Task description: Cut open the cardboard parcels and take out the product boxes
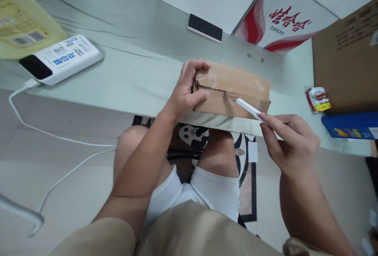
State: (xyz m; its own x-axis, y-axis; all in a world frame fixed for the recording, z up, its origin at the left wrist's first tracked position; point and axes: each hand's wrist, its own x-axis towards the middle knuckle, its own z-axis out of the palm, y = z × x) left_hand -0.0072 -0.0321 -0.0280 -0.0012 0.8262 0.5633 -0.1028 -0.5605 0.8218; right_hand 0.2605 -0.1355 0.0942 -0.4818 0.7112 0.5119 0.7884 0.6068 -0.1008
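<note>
A small brown cardboard parcel (pixel 233 90) sealed with clear tape lies near the front edge of a pale green cloth-covered table (pixel 132 63). My left hand (pixel 186 90) is wrapped round the parcel's left end, thumb on its front face. My right hand (pixel 288 140) pinches a slim white cutter (pixel 247 107). Its metal tip rests on the taped seam along the middle of the parcel's top.
A white power bank (pixel 60 59) with a trailing white cable lies at the left beside a yellow bag (pixel 22 19). A phone (pixel 204 28) lies behind the parcel. A red-and-white box (pixel 280 21), a large brown carton (pixel 347 57), a small red packet (pixel 317 99) and a blue box (pixel 351 126) stand to the right.
</note>
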